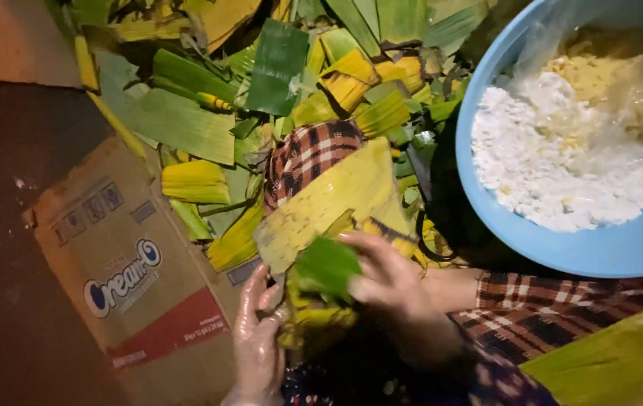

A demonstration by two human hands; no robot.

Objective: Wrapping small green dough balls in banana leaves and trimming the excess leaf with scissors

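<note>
My left hand (256, 342), wet and glistening, grips the lower left side of a folded bundle of yellow-green banana leaf (321, 282). My right hand (391, 289), in a checked sleeve, presses on the green top fold of the same bundle from the right. A large yellowed leaf (336, 195) sticks up behind the bundle. To the right sits a blue plastic bowl (600, 252) holding white grated filling (555, 165) and a yellowish mash under clear plastic film.
A heap of cut green and yellow banana leaf pieces (209, 120) covers the floor ahead. A flattened brown cardboard box (130, 278) lies at left on a dark floor. Checked cloth (306, 154) shows among the leaves. Another leaf (615, 361) lies at bottom right.
</note>
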